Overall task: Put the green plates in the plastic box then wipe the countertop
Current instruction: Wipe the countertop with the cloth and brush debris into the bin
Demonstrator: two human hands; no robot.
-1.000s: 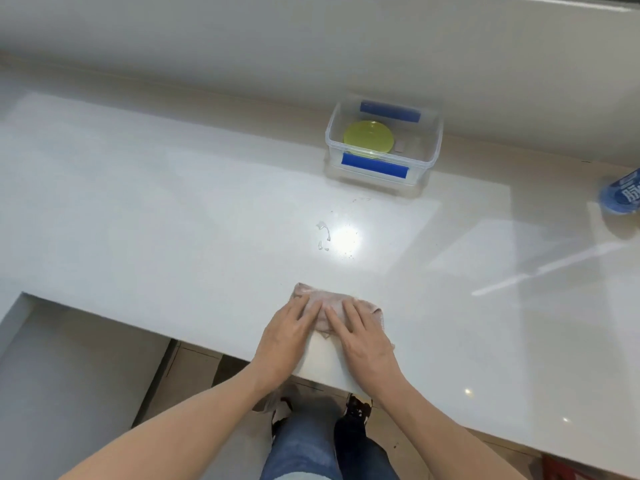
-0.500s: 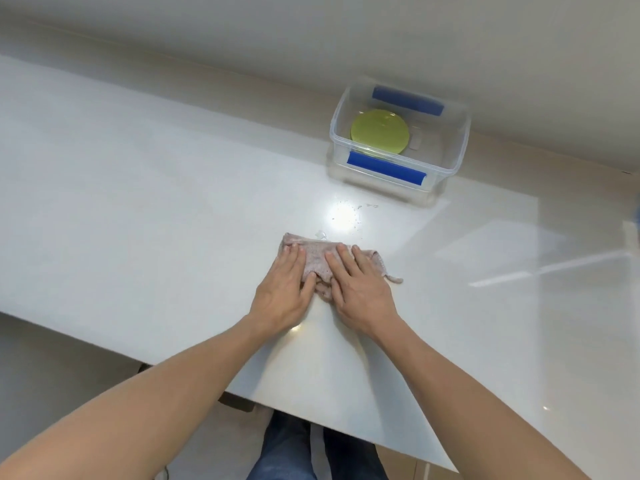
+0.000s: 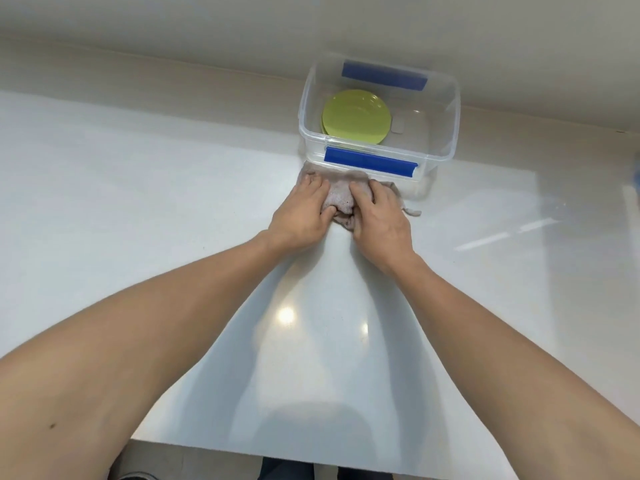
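Green plates (image 3: 356, 116) lie stacked inside a clear plastic box (image 3: 443, 133) with blue clips, which stands at the back of the white countertop (image 3: 138, 209). A pinkish-grey cloth (image 3: 341, 199) lies bunched on the counter right against the box's front wall. My left hand (image 3: 303, 216) presses on the cloth's left part, and my right hand (image 3: 381, 220) presses on its right part. Both hands lie flat with fingers stretched forward over the cloth, fingertips close to the box.
A low backsplash (image 3: 173, 81) and wall run along the counter's far side. The counter's near edge (image 3: 225, 452) shows at the bottom, with my legs below it. A blurred bluish object (image 3: 635, 174) sits at the far right edge.
Both hands have pushed the cloth forward across the counter, from near the front edge, over the wet spot, up to the box's front wall.
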